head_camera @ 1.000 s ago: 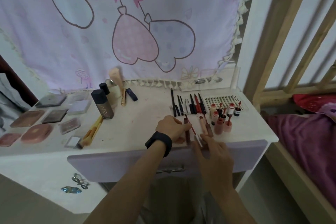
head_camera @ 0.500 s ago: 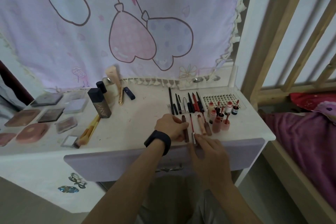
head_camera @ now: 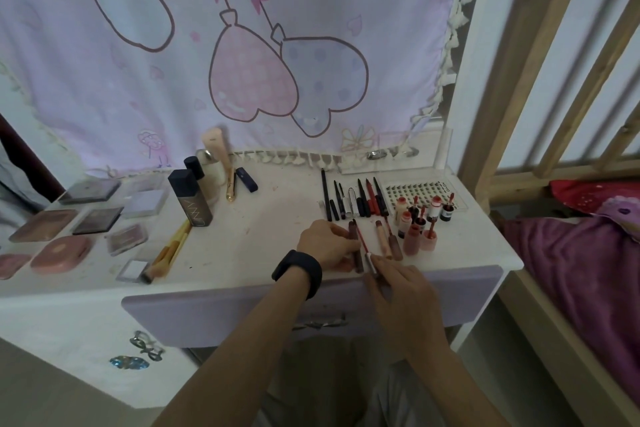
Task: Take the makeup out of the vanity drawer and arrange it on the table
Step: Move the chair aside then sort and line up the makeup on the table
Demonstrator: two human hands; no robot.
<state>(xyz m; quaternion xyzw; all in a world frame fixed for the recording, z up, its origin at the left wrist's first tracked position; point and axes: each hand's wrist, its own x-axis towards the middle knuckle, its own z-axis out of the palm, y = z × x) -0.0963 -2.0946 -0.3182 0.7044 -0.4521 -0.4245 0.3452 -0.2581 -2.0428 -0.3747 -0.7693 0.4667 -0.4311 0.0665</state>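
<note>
Head view: most of the makeup already lies out on the bench (head_camera: pixel 270 236). Palettes (head_camera: pixel 93 215) sit in rows at the left, with bottles (head_camera: pixel 190 198) and brushes (head_camera: pixel 171 250) beside them. At the right a row of pencils (head_camera: pixel 353 201) lies in front of a lash tray (head_camera: pixel 415 189), and small lip pots (head_camera: pixel 419 225) stand near the corner.

Both hands work at the front edge, just below the pencils. The left grip (head_camera: pixel 327 246), on the arm with the dark wristband, has its fingers curled against a dark tube (head_camera: pixel 354 236), which lies flat and points away from us. The right grip (head_camera: pixel 405 291) pinches the silver end of a red liner (head_camera: pixel 360 239) with its fingertips. The liner lies on the bench just right of the dark tube, nearly parallel to it. Two more tubes (head_camera: pixel 388 241) lie just to the right again, so a second row seems to be forming.

The lilac drawer (head_camera: pixel 242 308) shows only its front under the bench edge. We cannot see inside it, so we cannot tell whether anything is left there.

We judge the task to be far along. The taking out looks largely done, and what remains is mostly straightening these last lip items into line with their neighbours, plus whatever the drawer may hide.
</note>
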